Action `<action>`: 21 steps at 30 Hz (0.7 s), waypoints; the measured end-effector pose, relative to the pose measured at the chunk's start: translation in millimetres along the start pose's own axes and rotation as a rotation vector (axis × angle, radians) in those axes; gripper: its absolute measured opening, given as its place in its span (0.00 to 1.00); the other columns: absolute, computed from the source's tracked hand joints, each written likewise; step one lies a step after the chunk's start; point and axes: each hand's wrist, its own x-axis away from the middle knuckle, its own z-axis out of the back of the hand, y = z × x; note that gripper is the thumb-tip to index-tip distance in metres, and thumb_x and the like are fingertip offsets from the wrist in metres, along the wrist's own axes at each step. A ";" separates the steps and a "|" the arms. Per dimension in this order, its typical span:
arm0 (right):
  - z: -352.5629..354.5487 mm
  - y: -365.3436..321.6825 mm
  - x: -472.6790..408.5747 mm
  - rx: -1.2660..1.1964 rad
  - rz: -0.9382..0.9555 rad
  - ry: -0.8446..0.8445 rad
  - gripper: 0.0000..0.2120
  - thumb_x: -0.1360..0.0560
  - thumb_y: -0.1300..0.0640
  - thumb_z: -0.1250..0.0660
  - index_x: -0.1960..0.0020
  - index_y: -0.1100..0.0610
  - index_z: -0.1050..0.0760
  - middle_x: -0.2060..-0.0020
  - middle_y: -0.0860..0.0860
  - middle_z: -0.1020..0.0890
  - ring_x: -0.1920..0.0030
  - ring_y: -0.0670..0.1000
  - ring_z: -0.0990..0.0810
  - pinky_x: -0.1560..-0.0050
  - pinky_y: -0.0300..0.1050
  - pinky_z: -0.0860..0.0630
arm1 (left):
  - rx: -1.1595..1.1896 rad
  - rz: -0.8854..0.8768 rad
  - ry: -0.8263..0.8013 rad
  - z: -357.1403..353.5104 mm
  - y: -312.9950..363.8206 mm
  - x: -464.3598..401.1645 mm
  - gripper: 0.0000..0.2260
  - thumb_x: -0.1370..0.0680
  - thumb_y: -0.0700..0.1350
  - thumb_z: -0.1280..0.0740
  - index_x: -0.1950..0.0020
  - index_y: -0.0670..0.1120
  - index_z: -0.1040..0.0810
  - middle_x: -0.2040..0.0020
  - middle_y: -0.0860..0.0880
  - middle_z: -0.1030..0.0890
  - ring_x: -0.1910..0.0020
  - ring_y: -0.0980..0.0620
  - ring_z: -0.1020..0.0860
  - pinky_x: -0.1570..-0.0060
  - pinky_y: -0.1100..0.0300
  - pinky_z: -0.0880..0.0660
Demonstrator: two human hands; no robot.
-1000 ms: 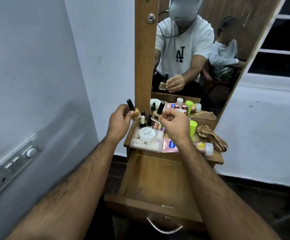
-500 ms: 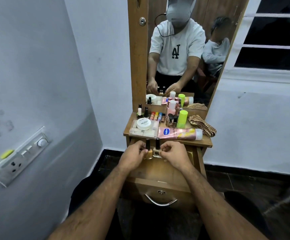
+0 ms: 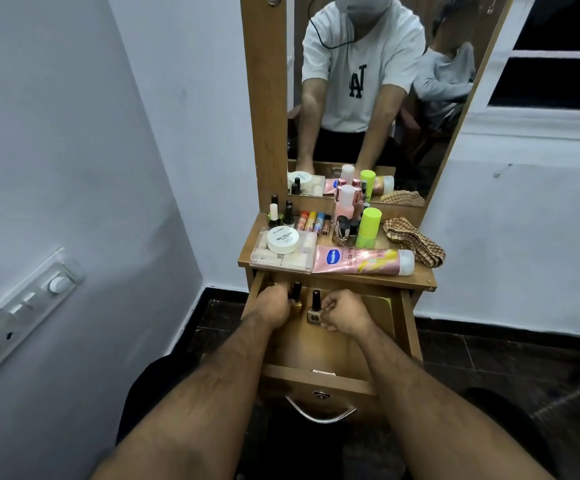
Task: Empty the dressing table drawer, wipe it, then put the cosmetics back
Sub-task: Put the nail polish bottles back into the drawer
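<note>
Nail polish bottles, two: carried down from counter point(image 3: 337, 277) level into the open drawer point(image 3: 316, 348) within the last second. Left hand point(image 3: 274, 306) fingers grip one point(image 3: 295, 296); right hand point(image 3: 342, 311) fingers pinch the other point(image 3: 315, 308). Restocking begun; remaining cosmetics on counter.

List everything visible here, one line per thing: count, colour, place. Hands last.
drawer: one, brown wood, pulled open below the tabletop
nail polish bottles: two, tan with black caps, upright in the drawer's far end
lotion tube: one, pink, lying at the tabletop's front edge
clear box: one, front left of tabletop
white jar: one, on the clear box
green bottle: one, neon green, upright mid tabletop
checked cloth: one, brown, right of tabletop
left hand: holds the left bottle
right hand: holds the right bottle
</note>
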 end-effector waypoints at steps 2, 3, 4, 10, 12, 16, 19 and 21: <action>-3.9 2.5 -9.9 -0.020 0.011 0.021 0.13 0.29 0.73 0.33 0.65 0.57 0.26 0.69 0.56 0.20 0.66 0.57 0.18 0.60 0.54 0.18 | 0.010 0.013 -0.003 -2.2 1.7 -7.5 0.14 0.19 0.44 0.39 0.34 0.48 0.27 0.39 0.46 0.22 0.42 0.46 0.23 0.43 0.52 0.26; -5.8 3.6 -14.2 -0.027 0.020 0.032 0.13 0.30 0.73 0.33 0.65 0.57 0.26 0.69 0.56 0.20 0.66 0.57 0.18 0.59 0.55 0.18 | 0.020 0.019 -0.002 -4.1 1.0 -11.3 0.14 0.19 0.43 0.39 0.34 0.48 0.28 0.38 0.45 0.22 0.42 0.46 0.23 0.43 0.52 0.26; -7.6 5.1 -19.3 -0.033 0.029 0.043 0.14 0.31 0.74 0.34 0.66 0.56 0.27 0.71 0.55 0.20 0.66 0.57 0.18 0.59 0.55 0.18 | 0.035 0.025 0.004 -5.5 -0.1 -14.5 0.14 0.19 0.43 0.40 0.33 0.48 0.29 0.38 0.45 0.22 0.42 0.46 0.23 0.42 0.52 0.26; -22.6 7.2 -40.0 0.013 0.119 0.133 0.16 0.34 0.73 0.34 0.70 0.52 0.27 0.72 0.51 0.21 0.66 0.59 0.17 0.60 0.54 0.17 | 0.070 0.064 0.123 -12.5 -3.7 -20.9 0.13 0.18 0.40 0.44 0.35 0.44 0.27 0.40 0.42 0.21 0.42 0.42 0.23 0.44 0.53 0.28; -27.8 6.7 -44.1 0.018 0.129 0.144 0.17 0.34 0.73 0.34 0.70 0.52 0.27 0.71 0.52 0.20 0.68 0.56 0.19 0.60 0.53 0.18 | 0.080 0.079 0.158 -14.7 -3.7 -21.3 0.13 0.19 0.38 0.44 0.37 0.43 0.25 0.41 0.41 0.20 0.43 0.42 0.22 0.43 0.53 0.27; -34.8 5.1 -50.2 0.027 0.136 0.161 0.17 0.34 0.72 0.33 0.70 0.51 0.27 0.72 0.50 0.21 0.68 0.54 0.22 0.60 0.53 0.19 | 0.110 0.147 0.194 -14.3 -1.2 -20.7 0.13 0.21 0.34 0.41 0.39 0.39 0.23 0.41 0.39 0.20 0.42 0.40 0.22 0.44 0.53 0.27; -37.9 3.2 -52.0 0.040 0.144 0.183 0.17 0.34 0.72 0.31 0.70 0.51 0.28 0.74 0.46 0.25 0.68 0.53 0.23 0.60 0.49 0.21 | 0.203 0.245 0.192 -16.3 1.5 -14.5 0.12 0.21 0.35 0.38 0.39 0.39 0.23 0.41 0.40 0.20 0.41 0.41 0.23 0.46 0.54 0.26; -39.7 1.3 -53.3 0.042 0.148 0.190 0.18 0.34 0.71 0.30 0.71 0.50 0.28 0.75 0.44 0.27 0.68 0.51 0.25 0.60 0.47 0.22 | 0.290 0.309 0.163 -18.1 2.7 -8.6 0.11 0.21 0.36 0.37 0.39 0.39 0.23 0.42 0.41 0.20 0.42 0.41 0.23 0.47 0.54 0.26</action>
